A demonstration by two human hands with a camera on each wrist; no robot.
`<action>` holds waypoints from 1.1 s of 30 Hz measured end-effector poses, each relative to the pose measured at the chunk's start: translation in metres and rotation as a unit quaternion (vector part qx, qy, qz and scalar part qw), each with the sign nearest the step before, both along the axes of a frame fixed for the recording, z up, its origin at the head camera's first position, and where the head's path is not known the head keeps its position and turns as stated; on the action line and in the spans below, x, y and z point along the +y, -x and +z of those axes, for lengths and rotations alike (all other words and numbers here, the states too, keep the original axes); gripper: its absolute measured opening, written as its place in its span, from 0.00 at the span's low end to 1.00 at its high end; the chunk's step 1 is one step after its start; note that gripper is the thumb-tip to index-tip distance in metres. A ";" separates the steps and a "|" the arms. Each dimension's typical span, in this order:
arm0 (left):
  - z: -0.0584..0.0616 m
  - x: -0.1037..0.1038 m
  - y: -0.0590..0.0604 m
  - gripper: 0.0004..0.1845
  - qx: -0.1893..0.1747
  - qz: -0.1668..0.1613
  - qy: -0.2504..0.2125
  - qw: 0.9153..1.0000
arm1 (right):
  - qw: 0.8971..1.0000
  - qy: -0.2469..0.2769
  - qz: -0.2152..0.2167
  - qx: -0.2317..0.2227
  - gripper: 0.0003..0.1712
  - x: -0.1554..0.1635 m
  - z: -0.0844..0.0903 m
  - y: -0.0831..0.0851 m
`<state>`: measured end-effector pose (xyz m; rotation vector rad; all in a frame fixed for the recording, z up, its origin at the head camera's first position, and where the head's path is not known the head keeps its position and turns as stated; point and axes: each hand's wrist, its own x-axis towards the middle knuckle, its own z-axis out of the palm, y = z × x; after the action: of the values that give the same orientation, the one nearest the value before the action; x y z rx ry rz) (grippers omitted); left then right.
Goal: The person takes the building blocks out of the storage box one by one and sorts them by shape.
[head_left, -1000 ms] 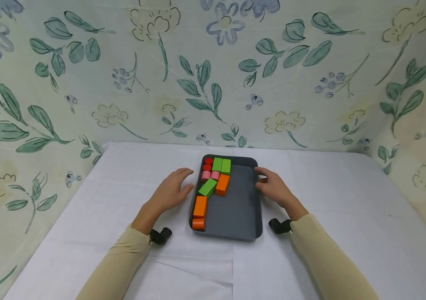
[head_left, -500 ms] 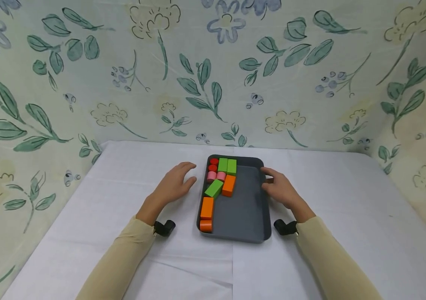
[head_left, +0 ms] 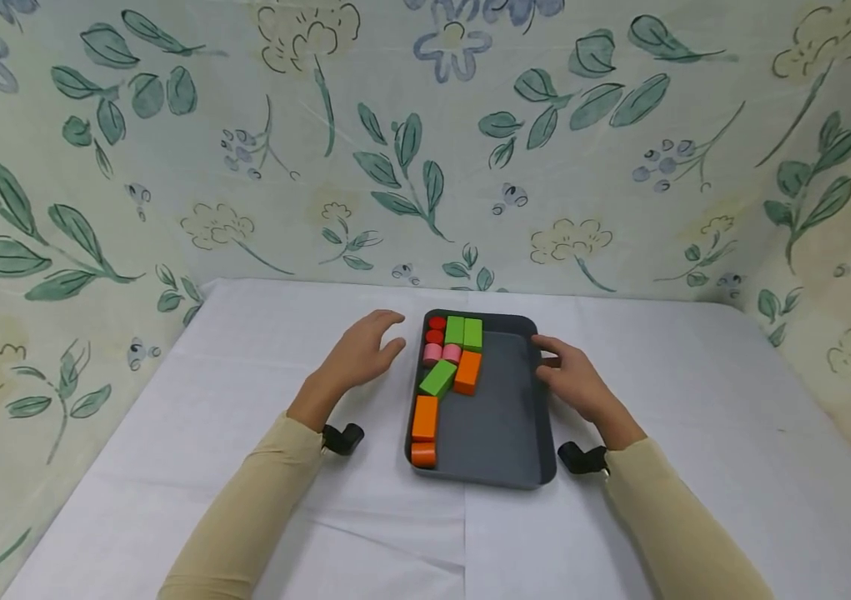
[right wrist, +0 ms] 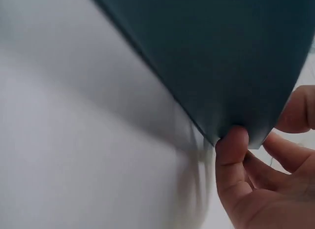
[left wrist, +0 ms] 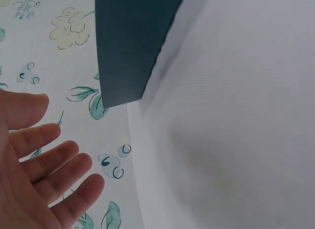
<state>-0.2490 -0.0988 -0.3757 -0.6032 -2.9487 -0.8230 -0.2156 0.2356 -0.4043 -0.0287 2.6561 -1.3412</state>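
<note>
A dark grey rectangular tray (head_left: 503,417) lies on the white-covered table, holding small coloured blocks along its left side and far left corner. My right hand (head_left: 581,382) grips its right wall near the far end; in the right wrist view the thumb (right wrist: 233,145) presses the outer wall while the index finger reaches the rim. On the other side my left hand (head_left: 360,354) hovers with relaxed, spread fingers, apart from the tray's left wall. The left wrist view shows that hand's fingers (left wrist: 59,160) holding nothing.
Inside the tray are red round pieces (head_left: 435,336), pink cylinders (head_left: 433,353), upright green blocks (head_left: 464,333), a slanted green block (head_left: 438,379), orange blocks (head_left: 468,372) and an orange rounded piece (head_left: 423,454). A floral cloth (head_left: 425,167) hangs behind the table.
The tray has slid to the right with its blocks, my right hand moving along with it. My left hand has followed to the right and slightly away from me, staying off the tray.
</note>
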 end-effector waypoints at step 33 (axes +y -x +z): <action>0.008 0.046 0.062 0.15 0.031 -0.064 0.107 0.992 | 0.989 0.119 0.033 -0.087 0.47 0.015 -0.007 0.005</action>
<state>-0.3108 -0.0528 -0.3674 -0.8209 -2.9889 -0.4863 -0.2204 0.2505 -0.4110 -0.0277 2.3227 -1.5539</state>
